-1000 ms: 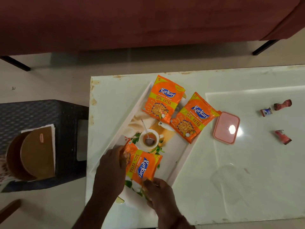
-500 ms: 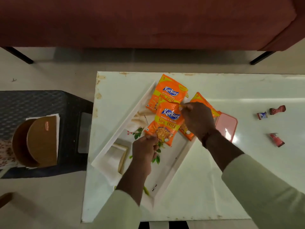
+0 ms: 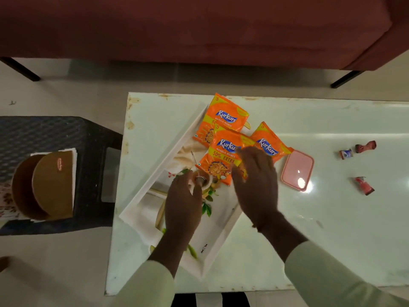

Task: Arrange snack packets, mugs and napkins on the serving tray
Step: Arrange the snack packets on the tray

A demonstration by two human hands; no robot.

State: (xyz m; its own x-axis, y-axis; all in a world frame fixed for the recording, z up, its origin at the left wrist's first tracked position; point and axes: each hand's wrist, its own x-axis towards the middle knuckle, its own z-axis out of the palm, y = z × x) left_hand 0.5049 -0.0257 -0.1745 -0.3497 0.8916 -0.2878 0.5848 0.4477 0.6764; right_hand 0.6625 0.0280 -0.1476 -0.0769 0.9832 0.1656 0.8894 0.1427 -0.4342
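- Seen from above: white serving tray (image 3: pixel 155 173) lying diagonally at centre frame on a pale glossy table (image 3: pixel 332 240).
- Third snack packet (image 3: pixel 223 156), a second ago at the tray's lower end, now laid at the upper end, overlapping the top packet (image 3: pixel 225 117) and the right-hand packet (image 3: pixel 269 144).
- Right hand (image 3: pixel 256 185) over the moved packet's lower right corner, grip loosened, fingers partly spread, apparently letting go.
- Left hand (image 3: pixel 182 204) mid-tray, grip relaxed, nothing pinched.
- Judged: all three packets grouped; mugs and napkins still to bring, likely from the brown mugs (image 3: pixel 44 185) at left of frame.
- Pink lid (image 3: pixel 297 170) and small wrappers (image 3: pixel 363 185) right of frame, off the tray.
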